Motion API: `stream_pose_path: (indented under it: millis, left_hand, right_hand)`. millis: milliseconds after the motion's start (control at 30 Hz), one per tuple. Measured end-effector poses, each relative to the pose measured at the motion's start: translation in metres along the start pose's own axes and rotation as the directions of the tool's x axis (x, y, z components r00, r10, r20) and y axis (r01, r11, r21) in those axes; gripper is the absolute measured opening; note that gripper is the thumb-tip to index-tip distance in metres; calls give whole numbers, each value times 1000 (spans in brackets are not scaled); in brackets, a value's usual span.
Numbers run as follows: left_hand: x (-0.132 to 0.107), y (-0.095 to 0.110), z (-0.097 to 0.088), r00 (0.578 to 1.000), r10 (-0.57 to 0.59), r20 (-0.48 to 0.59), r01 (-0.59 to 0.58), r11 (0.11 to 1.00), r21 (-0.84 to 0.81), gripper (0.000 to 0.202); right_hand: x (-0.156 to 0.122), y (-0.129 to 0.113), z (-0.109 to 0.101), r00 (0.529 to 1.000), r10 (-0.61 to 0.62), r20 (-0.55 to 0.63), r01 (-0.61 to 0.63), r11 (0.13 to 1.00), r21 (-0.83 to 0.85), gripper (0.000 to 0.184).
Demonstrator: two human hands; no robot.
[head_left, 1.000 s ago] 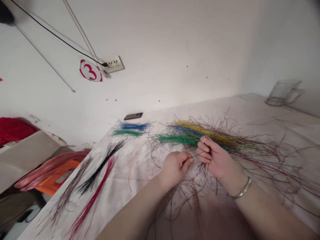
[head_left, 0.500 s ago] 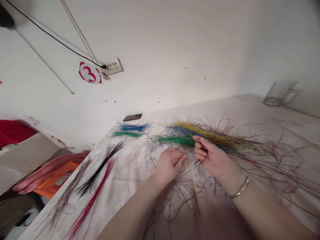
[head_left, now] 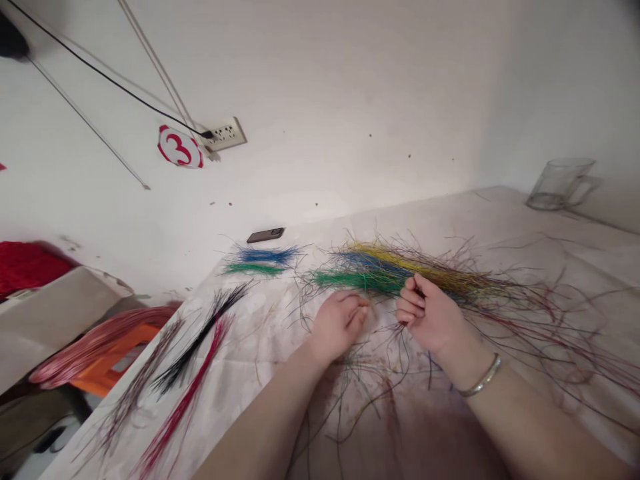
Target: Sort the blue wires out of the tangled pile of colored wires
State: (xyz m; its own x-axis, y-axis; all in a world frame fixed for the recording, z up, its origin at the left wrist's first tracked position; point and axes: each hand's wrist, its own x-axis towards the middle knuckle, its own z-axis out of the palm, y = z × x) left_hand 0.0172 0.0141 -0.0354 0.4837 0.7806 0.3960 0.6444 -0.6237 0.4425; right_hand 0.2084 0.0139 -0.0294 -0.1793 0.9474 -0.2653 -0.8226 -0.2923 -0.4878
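Note:
My right hand [head_left: 425, 317] is curled around thin strands of coloured wire, just in front of a large loose pile of wires [head_left: 400, 280]. Green, blue and yellow bundles show in that pile, and dark strands spread to the right. A silver bangle [head_left: 483, 375] circles my right wrist. My left hand [head_left: 339, 327] lies a little to the left with its fingers curled, close to the green bundle [head_left: 360, 281]. Whether those fingers pinch a fine strand is hidden. Stray wires lie tangled beneath both hands.
Sorted wire bundles lie on the stained white table cover [head_left: 260, 333]: blue [head_left: 267, 254], green [head_left: 253, 269], black [head_left: 200, 340], red [head_left: 185, 393]. A dark phone [head_left: 265, 235] sits by the wall. A glass jug [head_left: 560, 185] stands far right. A pink wire coil [head_left: 95, 350] rests on an orange stool [head_left: 115, 357].
My right hand's fingers have closed from a loose spread into a curl around the wires. My left hand has shifted slightly left, away from my right hand.

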Motion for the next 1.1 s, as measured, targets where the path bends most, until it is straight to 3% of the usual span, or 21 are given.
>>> stream_pose_path:
  millis: [100,200,400,567,967,1100]
  left_hand:
    - [0,0,10,990,69,127,-80,993,84,36]
    - [0,0,20,981,34,189,-73,977,202,49]
    - [4,3,32,976,-110,186,43,943,330,59]
    - [7,6,32,975,-127,182,53,929,367,59]
    - [10,-5,36,997,-69,27,61,974,219,40]
    - [5,-11,27,988,-57,-141,57,998,-3,37]
  right_hand:
    - [3,0,-5,998,-6,-58,7,1000,21,24]
    - [6,2,-8,997,16,-69,-15,1000,11,24]
    - [6,6,-7,996,49,-74,-50,999,-12,23]
    - [2,7,-2,994,57,-94,-58,998,-9,21]
    - [3,8,-2,991,79,-110,-82,996,-24,20]
    - [1,8,0,988,89,-126,-91,996,-16,18]
